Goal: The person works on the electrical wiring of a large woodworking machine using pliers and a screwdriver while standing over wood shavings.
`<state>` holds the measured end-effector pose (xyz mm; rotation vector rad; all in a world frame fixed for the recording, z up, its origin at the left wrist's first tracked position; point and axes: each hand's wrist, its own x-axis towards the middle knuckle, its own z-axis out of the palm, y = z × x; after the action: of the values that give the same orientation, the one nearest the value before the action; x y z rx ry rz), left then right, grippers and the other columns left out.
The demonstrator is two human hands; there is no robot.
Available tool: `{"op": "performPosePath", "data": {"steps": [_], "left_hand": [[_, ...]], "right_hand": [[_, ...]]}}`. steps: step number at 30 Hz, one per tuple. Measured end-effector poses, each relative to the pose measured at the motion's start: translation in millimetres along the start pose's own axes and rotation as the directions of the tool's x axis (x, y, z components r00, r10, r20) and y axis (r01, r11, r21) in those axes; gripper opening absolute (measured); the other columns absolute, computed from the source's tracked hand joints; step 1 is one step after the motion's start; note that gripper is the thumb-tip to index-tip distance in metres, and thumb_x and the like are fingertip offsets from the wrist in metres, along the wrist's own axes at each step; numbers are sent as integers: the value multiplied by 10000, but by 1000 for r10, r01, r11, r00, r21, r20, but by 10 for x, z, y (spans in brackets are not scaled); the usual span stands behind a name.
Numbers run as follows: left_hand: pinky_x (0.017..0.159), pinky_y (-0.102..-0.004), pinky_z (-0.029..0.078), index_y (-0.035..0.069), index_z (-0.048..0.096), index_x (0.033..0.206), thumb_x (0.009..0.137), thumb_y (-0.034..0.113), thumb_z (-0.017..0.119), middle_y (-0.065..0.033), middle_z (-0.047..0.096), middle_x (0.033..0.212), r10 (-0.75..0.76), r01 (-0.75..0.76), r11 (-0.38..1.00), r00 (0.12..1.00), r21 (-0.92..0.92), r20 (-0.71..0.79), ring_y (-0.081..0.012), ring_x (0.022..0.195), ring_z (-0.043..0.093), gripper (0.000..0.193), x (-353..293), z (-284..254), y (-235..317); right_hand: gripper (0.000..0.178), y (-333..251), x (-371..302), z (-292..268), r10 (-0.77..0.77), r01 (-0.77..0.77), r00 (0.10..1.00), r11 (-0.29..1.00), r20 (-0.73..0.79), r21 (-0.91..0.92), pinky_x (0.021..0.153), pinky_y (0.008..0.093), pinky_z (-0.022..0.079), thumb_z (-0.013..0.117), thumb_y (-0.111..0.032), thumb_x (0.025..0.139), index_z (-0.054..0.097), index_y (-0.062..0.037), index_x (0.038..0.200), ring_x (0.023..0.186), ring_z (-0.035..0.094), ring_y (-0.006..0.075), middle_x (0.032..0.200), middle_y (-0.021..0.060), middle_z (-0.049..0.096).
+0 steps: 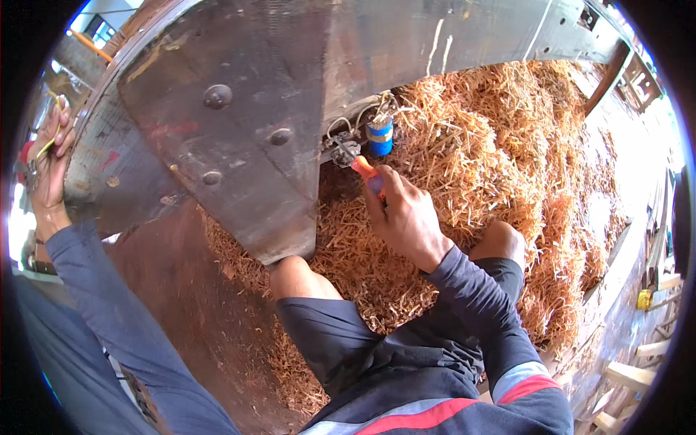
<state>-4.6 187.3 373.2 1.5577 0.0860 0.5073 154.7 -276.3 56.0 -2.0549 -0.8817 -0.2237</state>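
My right hand (409, 217) is closed around the orange and purple handle of a screwdriver (365, 171). Its shaft reaches up to a small greyish metal fitting (345, 151) in a gap beside the big metal housing (254, 109). Right of the fitting stands a blue cylinder (380, 136) with a tan band; pale wires (341, 125) loop above them. At far left, my left hand (52, 141) is raised against the housing's curved rim, its fingers bent. A thin yellow-green strip (46, 148) crosses that hand; what it belongs to is unclear.
Wood shavings (471, 152) are heaped under and right of the housing, around my knees (502, 243). Rounded bolt heads (217, 96) stick out of the metal plate. Timber pieces (629, 375) and a yellow object (644, 299) lie at the far right.
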Motion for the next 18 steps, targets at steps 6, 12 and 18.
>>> {"op": "performPosePath", "data": {"steps": [6, 12, 18], "left_hand": [[577, -191, 328, -98, 459, 1329, 1024, 152, 551, -50, 484, 932, 5, 0, 995, 999, 102, -46, -76, 697, 395, 405, 18, -80, 12], [550, -182, 319, -120, 460, 1281, 1007, 124, 577, -69, 500, 947, 38, -23, 993, 992, 117, -124, -62, 674, 385, 386, 23, -49, -16], [576, -197, 338, -114, 432, 1327, 997, 58, 562, -87, 502, 969, -7, 8, 999, 999, 41, -32, -86, 697, 401, 394, 70, -283, 56]], "right_hand": [[252, 38, -5, -22, 35, -36, 999, 999, 19, 29, 576, 504, 531, 595, -186, 924, 502, -19, 1088, 652, 646, 419, 780, 217, 632], [248, 23, 44, -82, 52, -54, 998, 997, 28, 53, 578, 496, 534, 589, -183, 924, 501, -13, 1083, 656, 647, 421, 779, 218, 632], [262, 78, 48, -8, 17, -18, 999, 999, 38, 27, 586, 498, 536, 601, -182, 914, 503, -5, 1082, 646, 643, 420, 777, 223, 629]]}}
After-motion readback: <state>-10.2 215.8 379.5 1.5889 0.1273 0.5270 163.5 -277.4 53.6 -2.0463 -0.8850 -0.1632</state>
